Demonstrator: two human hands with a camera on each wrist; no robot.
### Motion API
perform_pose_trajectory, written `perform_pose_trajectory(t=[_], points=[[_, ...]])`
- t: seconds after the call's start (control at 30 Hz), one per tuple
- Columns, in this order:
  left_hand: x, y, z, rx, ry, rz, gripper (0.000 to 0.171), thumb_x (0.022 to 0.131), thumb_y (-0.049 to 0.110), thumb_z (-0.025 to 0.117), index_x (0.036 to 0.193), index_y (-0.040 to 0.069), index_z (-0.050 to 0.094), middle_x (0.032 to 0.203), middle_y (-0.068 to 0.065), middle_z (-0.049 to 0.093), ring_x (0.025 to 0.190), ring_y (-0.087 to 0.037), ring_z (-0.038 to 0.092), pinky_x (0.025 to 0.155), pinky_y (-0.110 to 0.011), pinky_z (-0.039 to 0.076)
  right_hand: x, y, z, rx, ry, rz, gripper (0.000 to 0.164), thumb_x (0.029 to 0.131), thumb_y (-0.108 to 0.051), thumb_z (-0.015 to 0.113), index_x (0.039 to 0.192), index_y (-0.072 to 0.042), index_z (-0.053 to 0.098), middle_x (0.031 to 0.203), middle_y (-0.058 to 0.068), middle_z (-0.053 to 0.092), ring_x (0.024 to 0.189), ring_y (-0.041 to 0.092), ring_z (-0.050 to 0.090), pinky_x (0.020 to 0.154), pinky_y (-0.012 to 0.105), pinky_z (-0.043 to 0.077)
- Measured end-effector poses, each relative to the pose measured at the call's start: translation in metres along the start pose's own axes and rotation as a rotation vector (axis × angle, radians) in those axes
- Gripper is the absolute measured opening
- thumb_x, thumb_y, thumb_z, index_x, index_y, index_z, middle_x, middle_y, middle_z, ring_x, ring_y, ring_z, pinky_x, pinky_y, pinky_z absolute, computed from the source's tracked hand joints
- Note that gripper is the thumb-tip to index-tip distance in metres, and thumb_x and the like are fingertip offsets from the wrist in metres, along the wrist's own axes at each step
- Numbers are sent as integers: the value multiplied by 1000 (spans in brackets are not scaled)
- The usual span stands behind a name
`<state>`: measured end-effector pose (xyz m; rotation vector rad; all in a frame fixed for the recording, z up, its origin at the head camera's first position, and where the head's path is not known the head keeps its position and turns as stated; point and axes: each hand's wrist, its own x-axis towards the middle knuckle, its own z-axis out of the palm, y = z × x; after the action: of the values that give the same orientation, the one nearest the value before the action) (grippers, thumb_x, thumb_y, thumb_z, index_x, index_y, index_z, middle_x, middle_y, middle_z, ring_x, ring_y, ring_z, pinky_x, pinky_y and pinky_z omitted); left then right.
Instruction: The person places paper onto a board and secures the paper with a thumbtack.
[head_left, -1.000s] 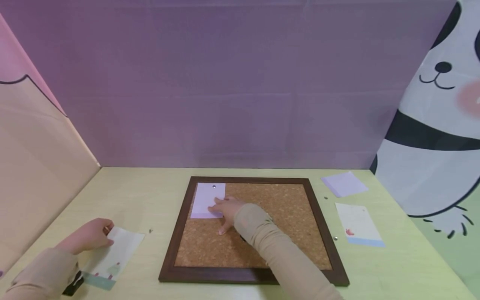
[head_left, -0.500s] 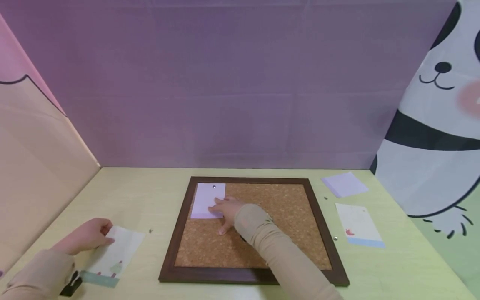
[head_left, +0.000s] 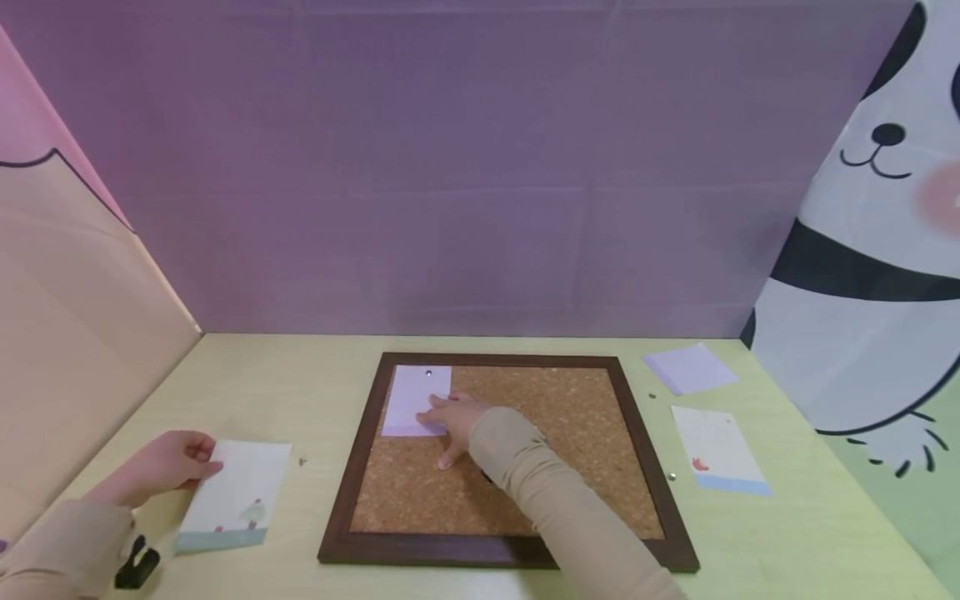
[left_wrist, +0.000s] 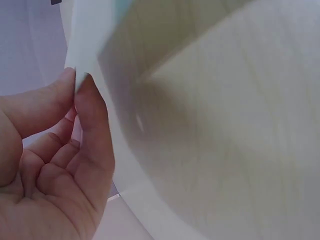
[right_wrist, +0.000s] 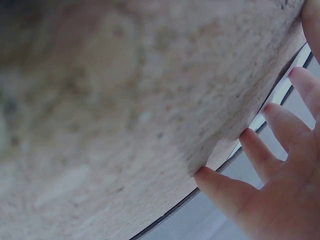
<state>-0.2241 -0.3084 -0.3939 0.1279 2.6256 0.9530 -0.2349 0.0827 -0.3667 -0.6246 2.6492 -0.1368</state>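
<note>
My left hand [head_left: 171,460] pinches the left edge of a white paper card [head_left: 236,487] between thumb and index finger. The card has a printed tree and a teal band along its bottom. In the left wrist view, the thumb and index finger [left_wrist: 92,122] meet at the card's edge. My right hand [head_left: 455,421] lies with spread fingers on a lilac paper [head_left: 408,404] and the cork board [head_left: 570,458]. A silver thumbtack [head_left: 428,373] sits at the top of that paper, in the board's upper left corner. Fingertips touch the surface in the right wrist view.
The board has a raised dark brown frame [head_left: 420,550]. Right of it lie another lilac paper [head_left: 690,369], a white card with a blue band [head_left: 720,450], and two small tacks. A small tack [head_left: 302,461] lies left of the frame. Fabric walls [head_left: 480,208] border the table.
My left hand has shifted slightly left and away from me. The card's lower end has swung right and away, so the card stands straighter. The right hand stays in place.
</note>
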Motion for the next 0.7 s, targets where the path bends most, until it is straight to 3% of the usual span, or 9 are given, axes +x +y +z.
perform_pose_trajectory(t=[0.13,0.4,0.7], points=[[0,-3,-3,-29,8,2,23,89,6,61,97,-13,52,87,-5,57,70,-6,50,62,-19,51,0,0,-1,4,-5,1,78,74,-34,77,143,-28,41,158,-4,20,145,24,17,116,40,23],[0,-8,-10,-52,23,19,29,91,11,61,102,-15,52,87,-1,59,69,-2,52,64,-19,52,0,0,-1,6,-2,0,79,74,-34,77,143,-28,41,158,-3,20,145,25,17,116,41,23],[-6,3,-13,-122,6,42,31,93,9,57,107,-18,49,88,-1,59,73,1,55,70,-18,54,0,0,-1,10,-5,-5,79,74,-34,77,144,-28,41,158,-3,20,145,25,16,116,41,23]])
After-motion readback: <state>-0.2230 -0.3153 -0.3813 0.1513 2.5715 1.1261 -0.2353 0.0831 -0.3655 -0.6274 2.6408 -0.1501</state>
